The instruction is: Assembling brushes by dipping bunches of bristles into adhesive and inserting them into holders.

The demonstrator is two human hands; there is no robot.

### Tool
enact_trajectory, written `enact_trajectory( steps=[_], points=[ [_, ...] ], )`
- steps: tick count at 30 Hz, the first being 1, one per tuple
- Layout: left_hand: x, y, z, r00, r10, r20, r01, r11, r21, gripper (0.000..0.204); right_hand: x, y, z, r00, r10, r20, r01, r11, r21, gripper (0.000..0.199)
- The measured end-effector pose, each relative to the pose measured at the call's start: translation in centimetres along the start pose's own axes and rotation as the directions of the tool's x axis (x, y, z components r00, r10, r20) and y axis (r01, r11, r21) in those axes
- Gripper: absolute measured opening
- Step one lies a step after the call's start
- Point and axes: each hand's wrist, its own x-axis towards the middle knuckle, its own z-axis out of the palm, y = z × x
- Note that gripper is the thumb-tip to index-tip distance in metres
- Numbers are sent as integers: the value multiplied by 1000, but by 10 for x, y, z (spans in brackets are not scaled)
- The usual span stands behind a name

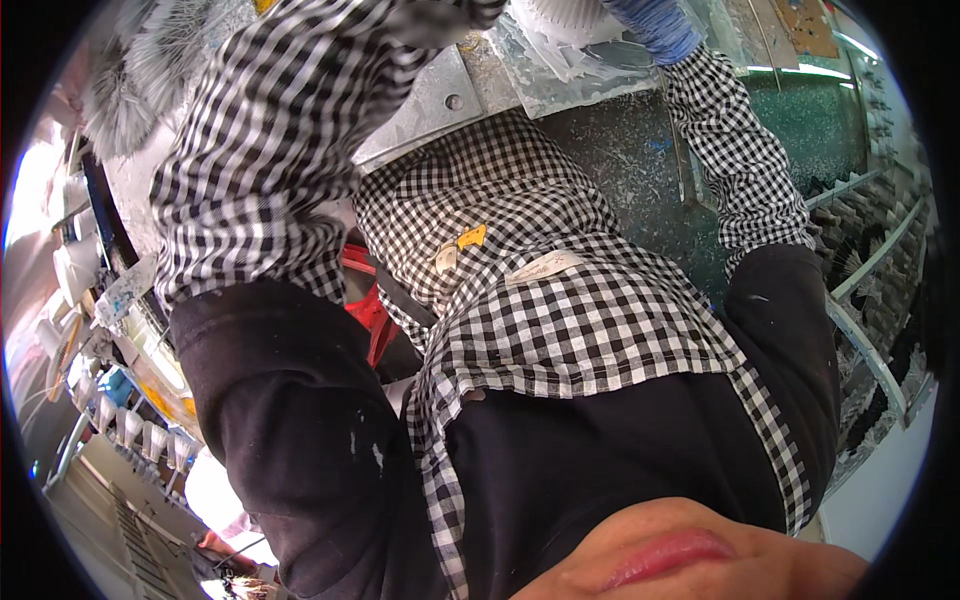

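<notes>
The camera looks down my own front: a black-and-white checked apron (540,300) over a black top. My right arm in a checked sleeve reaches up to the upper edge, where my right hand (655,25) wears a blue glove; only its wrist part shows, beside a white bristly disc (560,15). My left sleeve (270,150) rises to the top edge and the left hand is cut off there. Between the arms lies a grey metal plate with a bolt (455,100), smeared with white paste.
Dark green speckled surface (620,150) lies below the plate. A metal rack of dark brushes (870,260) runs down the right. White fluffy brush heads (140,70) sit upper left. A red object (365,305) is by my waist. Shelves with white cups (130,425) stand at left.
</notes>
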Motion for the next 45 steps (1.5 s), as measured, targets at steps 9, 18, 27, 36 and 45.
enact_trajectory(
  steps=[9, 18, 27, 36, 45],
  points=[
    [37, -8, 57, 991, -111, 75, 114, 993, -39, 47, -17, 63, -14, 994, 27, -104, -70, 897, -436, 81],
    [30, -1, 53, 992, -128, 4, 128, 990, -59, 46, -5, 85, -19, 998, -70, 5, 49, 647, -761, 77],
    [26, 5, 51, 981, -179, 70, 185, 979, -85, 44, -17, 73, -17, 997, 68, -20, -64, 743, -666, 75],
    [28, 13, 51, 987, -134, 85, 138, 990, -41, 45, -22, 86, -22, 999, 44, -15, -41, 702, -711, 71],
    [32, 10, 63, 986, -165, 32, 166, 986, -15, 45, -22, 77, -19, 993, 118, -26, -92, 605, -791, 74]
  ],
)
